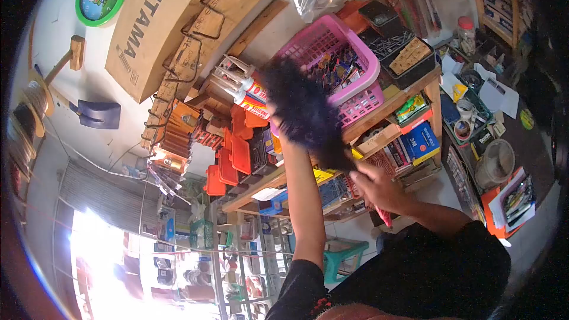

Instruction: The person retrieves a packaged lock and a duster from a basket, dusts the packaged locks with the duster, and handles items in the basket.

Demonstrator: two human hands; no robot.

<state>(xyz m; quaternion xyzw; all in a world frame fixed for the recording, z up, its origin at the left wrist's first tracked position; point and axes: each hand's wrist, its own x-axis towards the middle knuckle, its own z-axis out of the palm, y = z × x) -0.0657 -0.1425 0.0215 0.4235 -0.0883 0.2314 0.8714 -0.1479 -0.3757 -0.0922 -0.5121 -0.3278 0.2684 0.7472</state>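
Observation:
My right hand (pixel 379 188) is closed around the handle of a dark feather duster (pixel 308 115). The handle's pink end (pixel 384 217) sticks out below the fist. Motion blurs the duster's fluffy head, which crosses in front of a pink plastic basket (pixel 370 62). Pens or similar small items fill the basket, on top of a wooden shelf. My left hand (pixel 277 123) reaches up to the basket's near left side, beside white sealant tubes (pixel 253 99). The duster covers most of its fingers, so its grip is hidden.
Left of the basket stand orange bins (pixel 228 166) on the wooden shelf (pixel 388 108). A black tray of bolts (pixel 388 44) sits on its right. Boxes fill the lower shelf. A cluttered desk (pixel 518 133) is at right, and a green stool (pixel 345 256) stands below.

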